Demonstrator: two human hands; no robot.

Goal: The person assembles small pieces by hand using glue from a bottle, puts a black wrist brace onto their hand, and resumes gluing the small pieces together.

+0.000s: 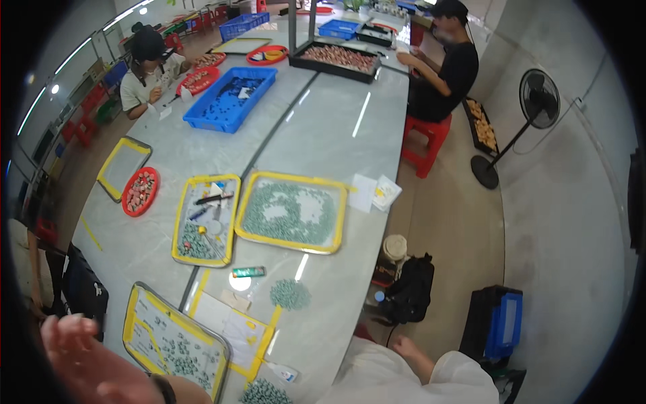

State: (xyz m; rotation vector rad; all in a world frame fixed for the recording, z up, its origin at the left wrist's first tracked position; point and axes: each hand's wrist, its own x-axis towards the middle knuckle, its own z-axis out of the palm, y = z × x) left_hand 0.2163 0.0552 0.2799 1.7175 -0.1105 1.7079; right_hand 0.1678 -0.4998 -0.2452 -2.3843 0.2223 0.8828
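At the near left corner of the bench (330, 145), the left hand (84, 363) is raised, fingers apart and slightly curled, blurred, with nothing seen in its grasp. Nearest it is a tilted-looking tray with yellow-taped edges (151, 311), whose green pieces (182, 357) lie mostly toward its near end. The right hand (404, 349) is low, just outside the bench's right edge; whether it is closed or holds anything, I cannot tell.

Right of the tray lies a yellow-edged sheet (235, 333), with a white tube (281, 372) and a heap of green pieces (266, 392) toward the near edge. A second heap (289, 294) sits farther in, and bench top runs between it and the right edge, giving room there. Beyond, a large tray (342, 215) stands close beside a narrower tool tray (180, 219); white papers (363, 192) reach the right edge. The widest open stretch lies past the large tray, up to the blue crate (215, 124) and the far black tray (330, 72). Along the left edge are a red round tray (140, 192) and a yellow-edged frame (124, 168). Below the right edge, a black bag (410, 289) takes up floor room.
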